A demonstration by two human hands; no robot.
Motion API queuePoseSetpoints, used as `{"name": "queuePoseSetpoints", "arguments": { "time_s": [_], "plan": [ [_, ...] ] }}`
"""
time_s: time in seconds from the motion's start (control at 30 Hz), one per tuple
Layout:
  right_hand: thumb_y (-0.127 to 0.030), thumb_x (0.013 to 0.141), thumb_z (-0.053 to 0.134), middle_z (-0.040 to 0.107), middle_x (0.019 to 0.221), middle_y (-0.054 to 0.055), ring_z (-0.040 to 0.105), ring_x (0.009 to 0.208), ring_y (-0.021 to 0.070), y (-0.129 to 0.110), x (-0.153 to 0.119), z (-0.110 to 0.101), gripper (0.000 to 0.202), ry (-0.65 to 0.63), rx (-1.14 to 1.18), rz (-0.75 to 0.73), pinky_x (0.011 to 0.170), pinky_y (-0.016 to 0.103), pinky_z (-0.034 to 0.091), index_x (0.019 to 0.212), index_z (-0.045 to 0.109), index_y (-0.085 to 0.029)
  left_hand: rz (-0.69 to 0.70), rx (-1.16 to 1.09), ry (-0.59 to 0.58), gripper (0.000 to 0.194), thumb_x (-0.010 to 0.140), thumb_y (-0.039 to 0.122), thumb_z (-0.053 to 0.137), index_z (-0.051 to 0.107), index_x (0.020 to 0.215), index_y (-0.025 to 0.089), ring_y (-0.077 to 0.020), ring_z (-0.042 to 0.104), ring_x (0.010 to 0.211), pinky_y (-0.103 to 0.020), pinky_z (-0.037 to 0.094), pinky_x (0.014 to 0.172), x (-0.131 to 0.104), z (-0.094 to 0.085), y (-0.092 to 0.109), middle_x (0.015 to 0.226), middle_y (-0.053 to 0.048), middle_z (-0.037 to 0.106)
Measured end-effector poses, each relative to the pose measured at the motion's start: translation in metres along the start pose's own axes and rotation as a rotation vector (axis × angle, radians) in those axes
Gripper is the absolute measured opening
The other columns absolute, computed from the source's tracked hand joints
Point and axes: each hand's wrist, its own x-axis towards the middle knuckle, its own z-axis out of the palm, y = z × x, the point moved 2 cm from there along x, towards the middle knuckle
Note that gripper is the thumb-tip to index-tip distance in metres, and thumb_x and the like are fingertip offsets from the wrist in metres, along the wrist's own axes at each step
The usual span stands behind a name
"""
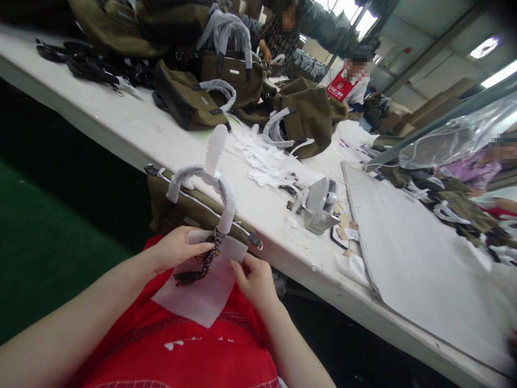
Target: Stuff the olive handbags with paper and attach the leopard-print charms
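An olive handbag [194,207] with a silver zip rests at the table's near edge, against my red apron. White wrapping covers its handle [228,196], and a white toothed strip [215,148] sticks up from it. A dark braided tassel charm [204,264] hangs from a ring at the handle's base, lying over a sheet of white tissue paper [189,302]. My left hand [180,248] is closed at the sheet's upper left edge, its thumb by the charm. My right hand [254,275] pinches the sheet's right edge between thumb and fingers.
Wrapped-handle olive bags [230,81] stand along the back of the white table [283,250]. White paper pieces [266,159], a grey tape dispenser [321,205] and black straps [97,67] lie on it. Several people work beyond, one in a red apron [340,89].
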Motion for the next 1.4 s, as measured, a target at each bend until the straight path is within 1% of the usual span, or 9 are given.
{"name": "queuePoseSetpoints", "arguments": {
  "time_s": [0.2,0.43,0.53,0.77,0.87,1.0,1.07,1.23,1.4],
  "plan": [
    [-0.028,0.089,0.054,0.062,0.070,-0.001,0.054,0.062,0.0121,-0.027,0.006,0.016,0.019,-0.114,0.284,-0.124,0.060,0.021,0.040,0.079,0.064,-0.016,0.068,0.116,-0.003,0.039,0.077,0.044,0.072,0.077,0.099,0.012,-0.0279,0.070,0.086,-0.038,0.055,0.080,-0.001,0.001,0.004,0.094,-0.011,0.077],
    [-0.034,0.087,0.057,0.049,0.055,-0.003,0.043,0.051,0.0092,-0.034,0.028,0.029,0.032,-0.019,0.230,-0.051,0.050,0.022,0.031,0.060,0.049,-0.018,0.109,0.226,0.107,0.021,0.077,0.037,0.068,0.072,0.074,0.017,-0.0215,0.065,0.066,-0.025,0.049,0.056,-0.002,0.009,-0.003,0.069,-0.002,0.071],
    [-0.035,0.088,0.058,0.056,0.059,-0.002,0.049,0.054,0.0107,-0.039,0.031,0.028,0.032,-0.033,0.169,-0.062,0.054,0.022,0.036,0.062,0.051,-0.019,0.106,0.276,0.113,0.019,0.079,0.035,0.064,0.072,0.078,0.017,-0.0223,0.066,0.069,-0.024,0.048,0.056,-0.005,0.009,-0.006,0.071,-0.001,0.072],
    [-0.030,0.102,0.031,0.065,0.070,0.005,0.060,0.064,0.0161,-0.048,0.032,0.014,0.043,-0.138,0.021,-0.136,0.067,0.026,0.044,0.071,0.059,-0.019,0.179,0.269,0.015,0.026,0.084,0.036,0.056,0.073,0.091,0.018,-0.0244,0.068,0.082,-0.026,0.052,0.067,-0.015,0.009,0.009,0.083,-0.003,0.074],
    [-0.030,0.103,0.031,0.064,0.069,0.004,0.060,0.064,0.0165,-0.048,0.034,0.013,0.043,-0.143,0.021,-0.158,0.069,0.027,0.044,0.071,0.057,-0.019,0.146,0.295,0.090,0.032,0.085,0.045,0.059,0.073,0.087,0.016,-0.0258,0.068,0.081,-0.028,0.051,0.067,-0.009,0.009,0.003,0.084,-0.005,0.075],
    [-0.034,0.105,0.027,0.060,0.060,0.000,0.058,0.059,0.0133,-0.042,0.033,0.014,0.047,-0.199,0.211,-0.179,0.068,0.024,0.044,0.071,0.057,-0.020,0.136,0.294,0.209,0.039,0.083,0.052,0.061,0.074,0.081,0.015,-0.0270,0.068,0.080,-0.031,0.051,0.071,0.000,0.004,-0.005,0.083,-0.007,0.076],
    [-0.038,0.105,0.028,0.059,0.057,-0.001,0.055,0.056,0.0125,-0.036,0.032,0.013,0.051,-0.152,0.222,-0.148,0.062,0.023,0.041,0.067,0.055,-0.020,0.111,0.228,0.193,0.040,0.080,0.052,0.064,0.075,0.083,0.014,-0.0271,0.069,0.080,-0.032,0.052,0.071,0.002,0.002,-0.004,0.084,-0.008,0.077],
    [-0.046,0.097,0.046,0.057,0.057,0.001,0.047,0.052,0.0125,-0.025,0.031,0.013,0.045,0.046,-0.046,0.005,0.053,0.027,0.026,0.061,0.052,-0.019,-0.014,0.029,0.103,0.036,0.073,0.049,0.071,0.074,0.079,0.013,-0.0231,0.066,0.066,-0.031,0.050,0.061,0.001,0.001,0.002,0.074,-0.007,0.075],
    [-0.045,0.089,0.057,0.051,0.054,-0.002,0.045,0.051,0.0116,-0.028,0.037,0.024,0.038,0.103,0.059,0.072,0.050,0.025,0.026,0.062,0.050,-0.019,-0.023,0.066,0.044,0.034,0.071,0.046,0.071,0.076,0.081,0.014,-0.0229,0.065,0.066,-0.030,0.050,0.060,0.006,0.001,0.002,0.075,-0.007,0.075]
  ]
}}
